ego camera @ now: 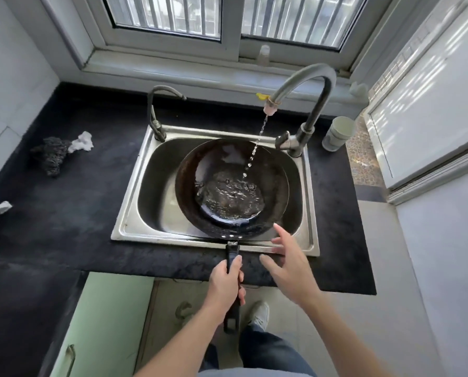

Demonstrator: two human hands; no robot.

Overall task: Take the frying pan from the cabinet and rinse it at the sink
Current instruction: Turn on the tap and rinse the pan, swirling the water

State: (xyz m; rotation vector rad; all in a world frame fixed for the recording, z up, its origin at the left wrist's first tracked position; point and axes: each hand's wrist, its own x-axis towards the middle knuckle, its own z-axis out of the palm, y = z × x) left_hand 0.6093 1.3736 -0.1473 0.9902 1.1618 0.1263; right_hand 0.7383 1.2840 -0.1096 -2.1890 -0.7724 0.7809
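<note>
Left hand (225,282) grips the frying pan (200,164) handle, hiding its middle; right hand (287,265) spread.

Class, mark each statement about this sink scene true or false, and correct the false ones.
1. The left hand grips the frying pan by its handle. True.
2. The tall faucet is off. False: water falls from it into the pan.
3. The right hand holds a sponge. False: it is open, holding nothing.
4. Water lies pooled in the pan. True.
5. The cup stands left of the sink. False: it stands to its right, beside the faucet.
</note>
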